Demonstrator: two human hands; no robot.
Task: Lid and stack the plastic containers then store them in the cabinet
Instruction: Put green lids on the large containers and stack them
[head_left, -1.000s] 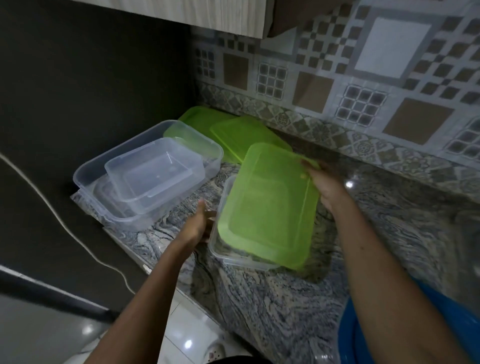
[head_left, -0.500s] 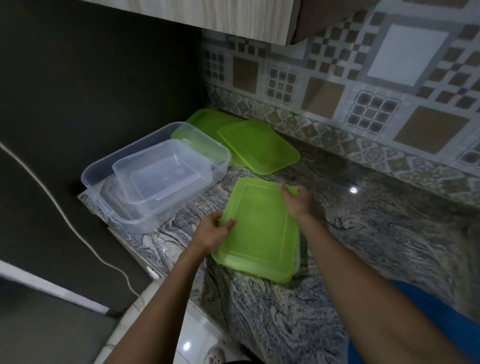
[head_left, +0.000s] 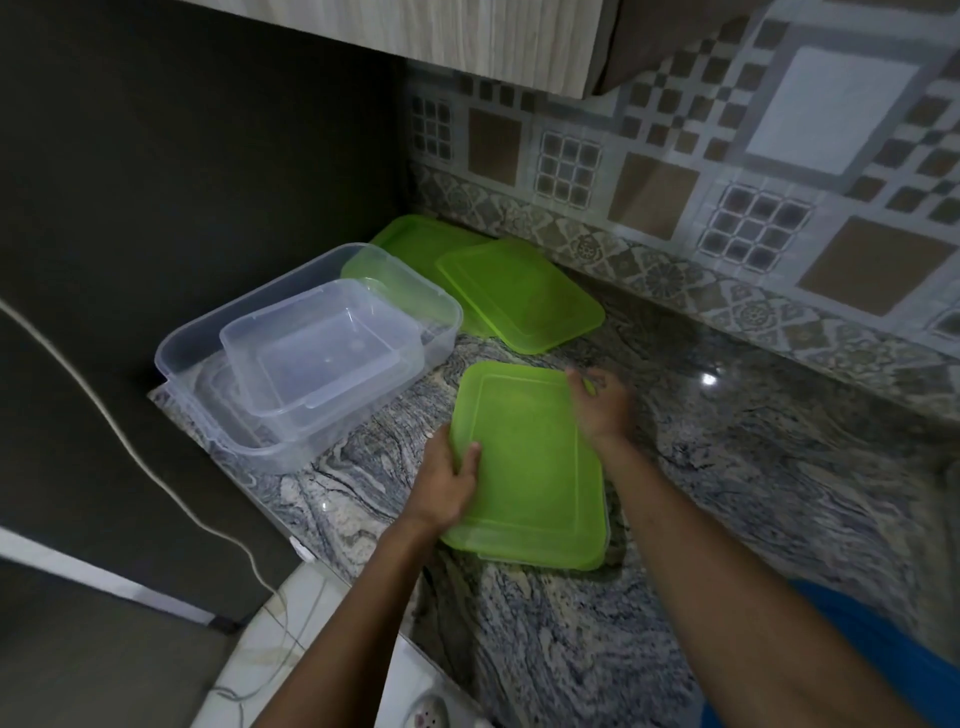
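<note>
1. The left hand (head_left: 448, 486) lies flat on the near-left edge of the green lid (head_left: 530, 467), thumb on top of it and fingers wrapped round its rim, pressing rather than lifting.
2. The right hand (head_left: 597, 402) rests on the lid's far-right corner with its fingers spread and curled over that edge; it is blurred, so the exact grip cannot be told.
3. The lid sits level on a clear container whose rim (head_left: 540, 562) shows only as a thin strip along the near side; the two stand on the marbled countertop (head_left: 753, 519), in the middle of it.
4. Both forearms come in from the near edge, the left from near-left, the right from near-right, angled toward each other over the lid.
5. To the far left, near the counter's left end, a large clear container (head_left: 208, 358) holds a smaller clear container (head_left: 322, 353) tilted inside it.
6. Behind these, against the tiled wall (head_left: 727, 208), two more green lids (head_left: 514, 296) lie overlapping.
7. Bare counter lies to the right of the hands and on the near side.
8. A white cable (head_left: 156, 478) hangs down the dark wall on the left, off the counter.
9. The underside of a wall cabinet (head_left: 467, 31) runs overhead at the far edge.
</note>
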